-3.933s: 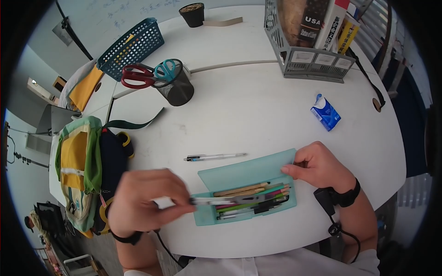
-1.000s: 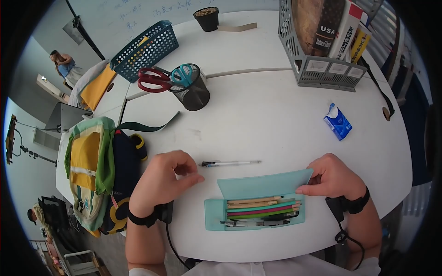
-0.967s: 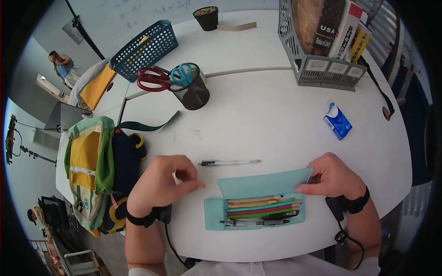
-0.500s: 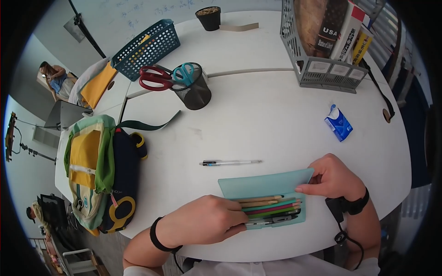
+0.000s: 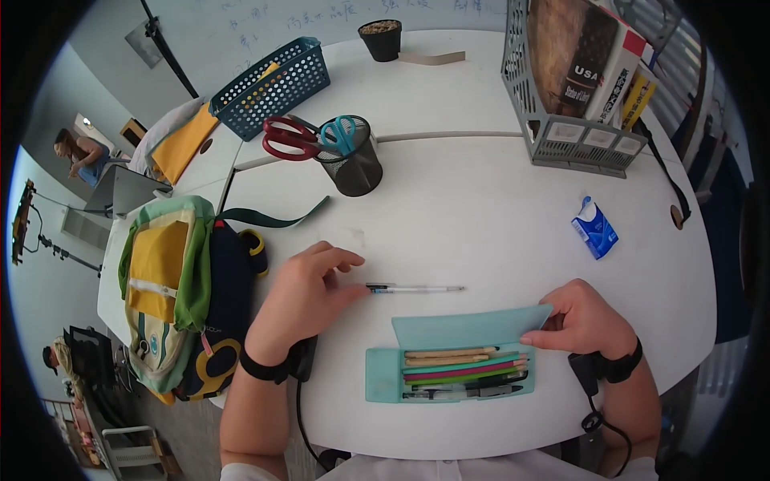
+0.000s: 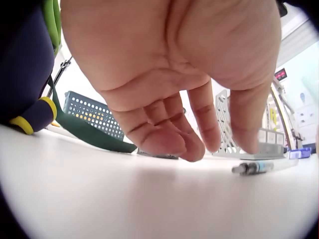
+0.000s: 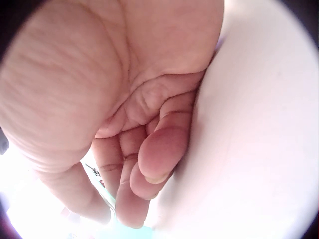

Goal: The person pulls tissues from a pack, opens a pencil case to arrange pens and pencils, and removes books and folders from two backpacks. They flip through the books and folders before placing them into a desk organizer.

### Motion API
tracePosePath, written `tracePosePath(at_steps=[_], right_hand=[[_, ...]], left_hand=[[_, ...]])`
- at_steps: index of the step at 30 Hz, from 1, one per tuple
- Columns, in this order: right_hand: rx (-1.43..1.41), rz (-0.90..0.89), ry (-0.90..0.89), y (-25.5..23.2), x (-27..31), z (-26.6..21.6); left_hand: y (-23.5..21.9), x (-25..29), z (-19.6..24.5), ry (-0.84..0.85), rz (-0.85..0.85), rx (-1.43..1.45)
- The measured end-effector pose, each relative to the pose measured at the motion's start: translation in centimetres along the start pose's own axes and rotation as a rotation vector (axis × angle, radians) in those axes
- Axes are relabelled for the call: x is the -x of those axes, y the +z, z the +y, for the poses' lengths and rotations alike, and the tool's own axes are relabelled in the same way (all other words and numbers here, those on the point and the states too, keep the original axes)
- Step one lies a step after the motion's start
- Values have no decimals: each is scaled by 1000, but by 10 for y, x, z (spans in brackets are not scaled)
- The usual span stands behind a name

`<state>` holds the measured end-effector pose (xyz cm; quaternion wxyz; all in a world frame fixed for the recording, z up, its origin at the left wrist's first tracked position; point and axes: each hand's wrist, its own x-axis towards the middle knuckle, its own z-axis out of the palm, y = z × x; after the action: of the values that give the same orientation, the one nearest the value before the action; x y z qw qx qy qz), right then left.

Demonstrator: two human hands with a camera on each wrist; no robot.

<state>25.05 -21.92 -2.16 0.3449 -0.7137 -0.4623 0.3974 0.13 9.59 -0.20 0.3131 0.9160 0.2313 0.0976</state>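
A pale turquoise pencil case lies with its lid raised. Wooden and coloured pencils fill it, with a pen along the near side. At the lid's right corner, my right hand pinches the edge between thumb and fingers; its fingers also show in the right wrist view. On the tabletop beyond the case rests a clear pen with a dark clip end. My left hand hovers at that end, thumb tip right by it. The left wrist view shows its fingers spread loosely above the pen, holding nothing.
A green and yellow backpack stands left of my left hand. Behind are a mesh cup with scissors, a teal basket and a grey book holder. A blue tissue pack lies at right.
Earlier my left hand carried a pen over the case; half a second ago it was at the case's contents. Now it is back beside the loose pen. My right hand keeps the lid up.
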Motion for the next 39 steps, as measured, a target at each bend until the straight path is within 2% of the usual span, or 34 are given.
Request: tracePosePath(at_steps=[1,3,5,7,8,10,11,13,14,15,17,19,21,23,26,30,33,35,36,38,39], right_hand=[[-6,-10,20,-1,0,-5],[-10,-19,38,-1,0,-9],[-44,21,22,1,0,-10],[-1,24,7,2,-1,4],[39,27,-5,2,0,9],[68,21,14,0,2,1],[94,12,29,-1,1,-4],[55,30,21,2,0,-12],[18,46,16,2,1,-14],[16,55,30,2,2,-11],[-135,18,34,3,1,2],[-160,23,-3,4,2,7],[-186,21,-50,5,1,13],[-316,26,1,3,3,21],[-251,34,-14,3,3,15],[-274,7,11,1,4,8],[-398,-47,-58,0,3,5],[-280,-80,-306,1,3,1],[-279,-85,-310,0,4,-5],[-98,-172,-356,-2,11,-19],[-98,-173,-357,-1,13,-24]], left_hand=[[4,-1,0,-1,2,1],[9,-2,0,91,-137,-6],[8,-4,0,78,-164,-14],[-1,-2,9,-90,-304,-39],[-5,0,11,-86,-305,-37],[-16,6,9,-120,-201,-67],[-24,8,2,-163,-200,25],[-39,15,-4,-104,-85,137],[-50,20,0,-10,-96,196],[-57,28,6,59,-146,326],[-55,36,31,294,-290,334],[-33,41,60,355,-370,192],[-3,41,64,541,-384,51],[13,40,65,579,-415,-100],[22,43,64,572,-464,-84],[1,46,69,576,-404,-117],[-14,45,77,456,25,12],[-12,44,88,459,60,4],[-11,46,84,525,-15,-18],[-5,52,68,643,-205,-41],[-2,55,65,641,-205,-42]])
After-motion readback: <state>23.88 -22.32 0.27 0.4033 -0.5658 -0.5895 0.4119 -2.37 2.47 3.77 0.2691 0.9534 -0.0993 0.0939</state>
